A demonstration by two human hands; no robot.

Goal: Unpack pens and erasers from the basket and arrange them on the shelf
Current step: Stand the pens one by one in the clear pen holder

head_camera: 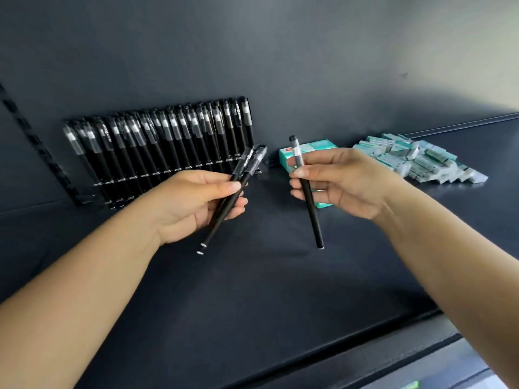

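Both my hands hold black pens above the dark shelf (252, 290).

My left hand (193, 204) has its fingers curled round two pens (229, 197), caps tilted up toward the far right, tips down toward me. My right hand (341, 183) pinches a single pen (307, 197) between thumb and fingers, nearly upright with the cap on top. At the far left I see a row of pens (160, 147) leaning against the back wall. A teal box (309, 148) sits behind my right hand, and a pile of erasers (418, 161) lies on the shelf at the far right.
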